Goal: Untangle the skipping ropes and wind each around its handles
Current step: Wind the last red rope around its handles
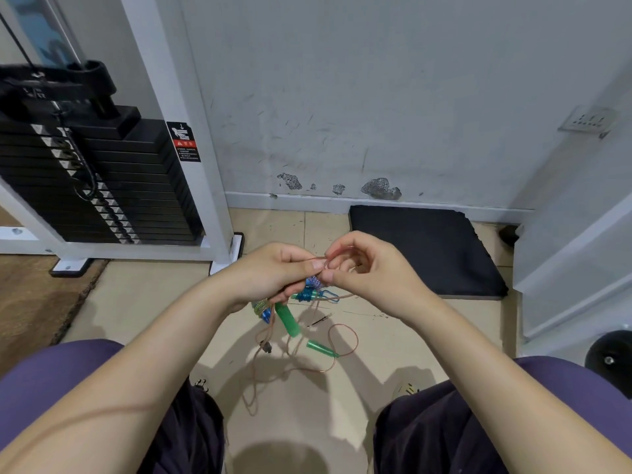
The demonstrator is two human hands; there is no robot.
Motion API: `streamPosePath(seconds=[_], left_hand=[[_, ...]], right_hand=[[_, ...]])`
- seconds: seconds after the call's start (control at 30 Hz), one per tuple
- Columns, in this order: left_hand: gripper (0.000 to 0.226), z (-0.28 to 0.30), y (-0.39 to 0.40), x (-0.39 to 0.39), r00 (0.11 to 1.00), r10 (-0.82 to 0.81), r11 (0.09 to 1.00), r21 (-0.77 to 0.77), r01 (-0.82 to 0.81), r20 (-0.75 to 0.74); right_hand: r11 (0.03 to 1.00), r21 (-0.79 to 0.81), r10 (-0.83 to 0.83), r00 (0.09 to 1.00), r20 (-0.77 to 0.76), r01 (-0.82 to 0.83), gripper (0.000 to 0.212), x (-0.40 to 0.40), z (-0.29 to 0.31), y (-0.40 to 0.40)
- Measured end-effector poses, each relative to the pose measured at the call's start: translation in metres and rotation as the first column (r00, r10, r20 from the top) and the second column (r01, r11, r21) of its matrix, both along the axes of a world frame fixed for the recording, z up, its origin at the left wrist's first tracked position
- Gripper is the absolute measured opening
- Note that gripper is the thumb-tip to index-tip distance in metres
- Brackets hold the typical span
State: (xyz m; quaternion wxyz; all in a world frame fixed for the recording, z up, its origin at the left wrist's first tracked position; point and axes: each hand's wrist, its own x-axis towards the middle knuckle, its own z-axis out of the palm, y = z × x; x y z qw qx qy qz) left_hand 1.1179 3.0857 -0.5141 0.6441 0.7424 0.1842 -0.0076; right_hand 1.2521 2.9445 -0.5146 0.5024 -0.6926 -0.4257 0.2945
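Left hand (277, 271): centre of the frame, fingers curled round a bundle of rope and handles, thumb and forefinger pinching a thin brown cord at the top.
Right hand (362, 268): just right of the left, thumbs almost touching; thumb and forefinger pinching the same brown cord (342, 340), other fingers loosely curled.
Meeting point: both pinches close together on one short stretch of cord, likely a knot or crossing being picked apart.
Bundle: blue handle (306, 295) and a blue-and-white wound part just below the fingertips; a second blue tip at the lower left of the left hand.
Green handle (288, 319): hanging below the left hand, long axis slanting down and to the right.
Second green handle (321, 349): lower, near the floor, long axis roughly level, pointing right; whether resting on the floor cannot be told.
Loose cord: dropping straight down from the hands toward the bottom centre, looping right round the second green handle and trailing between the knees.
Key relation: tangle directly under both hands, slack below; left hand nearer the bundle, right hand free to draw cord out rightward.
Stage: judged early, nothing yet wound neatly on the green handles.
Surroundings: weight stack (95, 179) upper left, dark mat (427, 251) right of centre, tiled floor (143, 302).
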Motion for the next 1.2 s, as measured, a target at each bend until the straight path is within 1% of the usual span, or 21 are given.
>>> streamPosePath(seconds=[0.1,0.17,0.23,0.27,0.33,0.4,0.43,0.5,0.53,0.63,0.67,0.73,0.8,0.87,0.97,1.03,1.1,1.2], left_hand=[[0.027,0.001,0.001,0.000,1.000,0.022,1.000,0.011,-0.022,-0.021],[0.032,0.000,0.002,0.000,0.999,0.025,0.999,0.024,-0.024,-0.033],[0.030,0.000,0.003,0.000,0.999,0.010,1.000,0.025,-0.010,-0.035],[0.027,0.001,0.005,-0.001,0.999,-0.002,1.000,0.029,0.003,-0.037],[0.027,0.004,0.012,-0.004,0.998,-0.015,0.998,0.053,0.018,-0.053],[0.029,0.008,0.020,-0.008,0.997,0.021,0.995,0.101,-0.013,-0.079],[0.029,0.008,0.025,-0.010,0.994,0.057,0.989,0.141,-0.044,-0.089],[0.029,0.008,0.029,-0.013,0.989,0.115,0.976,0.196,-0.095,-0.089],[0.029,0.008,0.029,-0.013,0.990,0.117,0.977,0.189,-0.099,-0.083],[0.027,0.007,0.017,-0.011,0.996,0.015,0.995,0.100,-0.006,-0.088],[0.026,0.006,0.012,-0.010,0.995,-0.027,0.996,0.077,0.035,-0.097],[0.025,0.005,0.005,-0.008,0.991,-0.084,0.994,0.055,0.090,-0.099],[0.026,0.007,0.006,-0.008,0.991,-0.098,0.993,0.064,0.103,-0.089],[0.028,0.011,0.012,-0.010,0.994,-0.069,0.994,0.082,0.076,-0.080],[0.029,0.016,0.022,-0.013,0.998,0.047,0.992,0.120,-0.040,-0.051],[0.030,0.014,0.023,-0.014,0.992,0.128,0.982,0.141,-0.123,-0.022],[0.031,0.012,0.020,-0.012,0.989,0.150,0.982,0.113,-0.149,0.005],[0.034,0.008,0.008,-0.008,0.997,0.071,0.993,0.091,-0.069,-0.015]], right_hand=[[1.000,0.002,-0.025,0.999,0.021,0.025,0.015,0.001,0.004,-0.002],[1.000,-0.018,-0.020,0.999,0.039,0.020,0.015,0.001,0.005,-0.003],[0.998,-0.048,-0.029,0.997,0.070,0.033,0.016,0.002,0.004,-0.003],[0.997,-0.051,-0.057,0.994,0.094,0.062,0.015,0.003,0.003,-0.003],[0.982,-0.002,-0.188,0.973,0.132,0.189,0.014,0.009,0.002,-0.002],[0.948,0.059,-0.319,0.940,0.119,0.314,0.012,0.019,0.003,-0.003],[0.942,0.055,-0.335,0.935,0.115,0.331,0.011,0.024,0.004,-0.004],[0.966,0.002,-0.257,0.963,0.084,0.257,0.011,0.028,0.006,-0.007],[0.982,-0.020,-0.189,0.981,0.041,0.190,0.012,0.026,0.006,-0.007],[0.998,-0.061,-0.004,0.995,-0.096,-0.002,0.024,0.011,0.004,-0.005],[0.996,-0.071,0.043,0.993,-0.107,-0.051,0.026,0.005,0.003,-0.003],[0.990,-0.089,0.109,0.993,-0.052,-0.113,0.025,-0.002,0.002,-0.001],[0.990,-0.107,0.097,0.995,0.025,-0.094,0.019,-0.002,0.003,0.000],[0.995,-0.099,0.007,0.995,0.099,0.002,0.014,0.003,0.004,-0.001],[0.985,0.016,-0.175,0.974,0.141,0.174,0.004,0.016,0.003,-0.003],[0.975,0.041,-0.224,0.962,0.155,0.220,0.006,0.022,0.002,-0.005],[0.986,0.025,-0.167,0.980,0.107,0.165,0.005,0.019,0.002,-0.005],[1.000,-0.022,-0.003,1.000,0.012,0.004,0.015,0.005,0.003,-0.003]])
